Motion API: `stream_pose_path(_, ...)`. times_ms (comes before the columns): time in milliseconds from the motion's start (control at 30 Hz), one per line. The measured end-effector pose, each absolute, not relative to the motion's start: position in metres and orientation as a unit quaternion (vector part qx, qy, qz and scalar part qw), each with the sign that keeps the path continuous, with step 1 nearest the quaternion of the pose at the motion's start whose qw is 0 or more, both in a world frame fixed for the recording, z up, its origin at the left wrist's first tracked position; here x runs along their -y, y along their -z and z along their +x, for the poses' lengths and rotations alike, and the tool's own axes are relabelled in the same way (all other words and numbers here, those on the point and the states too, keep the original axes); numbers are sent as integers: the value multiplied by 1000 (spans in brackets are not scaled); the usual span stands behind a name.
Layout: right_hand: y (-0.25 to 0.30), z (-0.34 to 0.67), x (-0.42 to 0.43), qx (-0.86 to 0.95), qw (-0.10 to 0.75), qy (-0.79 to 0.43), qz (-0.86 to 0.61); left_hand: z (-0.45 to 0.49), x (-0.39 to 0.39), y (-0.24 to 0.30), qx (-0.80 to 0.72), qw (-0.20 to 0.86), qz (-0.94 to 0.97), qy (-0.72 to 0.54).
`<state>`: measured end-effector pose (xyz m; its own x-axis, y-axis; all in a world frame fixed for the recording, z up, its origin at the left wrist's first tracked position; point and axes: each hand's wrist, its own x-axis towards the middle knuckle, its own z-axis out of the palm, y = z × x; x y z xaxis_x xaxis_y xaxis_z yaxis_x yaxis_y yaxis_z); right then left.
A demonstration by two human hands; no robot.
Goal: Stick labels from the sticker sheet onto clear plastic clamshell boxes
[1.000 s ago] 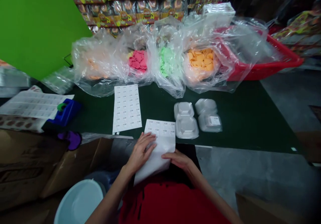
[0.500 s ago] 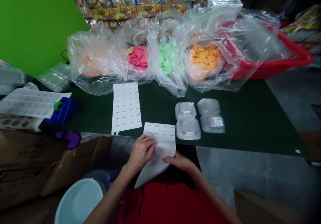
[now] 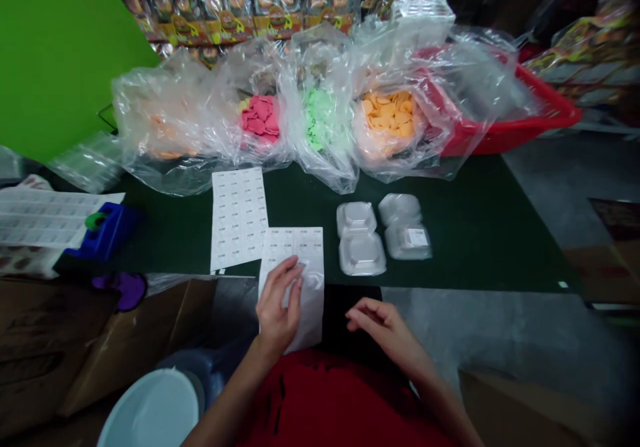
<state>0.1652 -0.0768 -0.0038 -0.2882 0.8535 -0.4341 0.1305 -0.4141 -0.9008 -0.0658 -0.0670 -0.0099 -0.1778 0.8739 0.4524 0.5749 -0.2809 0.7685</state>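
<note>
A white sheet of label stickers [image 3: 313,300] lies over the table's near edge, its lower part bare and hanging towards my lap. My left hand [image 3: 277,303] is over this sheet, thumb and fingertips brought together at a small pale piece that looks like a label sticker [image 3: 301,268]. To the right of the sheet, my right hand [image 3: 377,323] is in the air with fingers curled in and nothing visible in them. Two clear plastic clamshell boxes [image 3: 363,253] [image 3: 407,240] rest on the table to the right; the farther right one bears a white label [image 3: 417,237].
Another label sheet [image 3: 237,220] lies left on the dark green table [image 3: 475,233]. Along the back stand plastic bags of orange [image 3: 390,113], green [image 3: 319,117] and pink pieces [image 3: 261,119], plus a red basket [image 3: 520,130]. A blue tape dispenser [image 3: 107,230] is far left.
My right hand has let go of the sheet and moved right. The sheet now lies flatter and straighter. My left hand has lifted slightly at the label rows. The view has shifted.
</note>
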Motion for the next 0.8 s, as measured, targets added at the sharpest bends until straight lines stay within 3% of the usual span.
stream_pose_path(100, -18, 143, 72, 366, 394, -688, -488, -44, 79, 10, -495, 156, 707, -480)
stream_pose_path(200, -24, 129, 62, 316, 460, -675, -483, -36, 82, 6, -453, 206, 736, -458)
stream_pose_path(367, -29, 144, 52, 413, 433, -636, -488, -46, 63, -25, -488, 370, 655, -443)
stream_pose_path(533, -36, 156, 47, 463, 402, -634, -471, -44, 32, -56, -495, 432, 666, -355)
stream_pose_path(800, -38, 208, 35, 359, 528, -517, -569, -12, -16, -58, -534, 455, 539, -466)
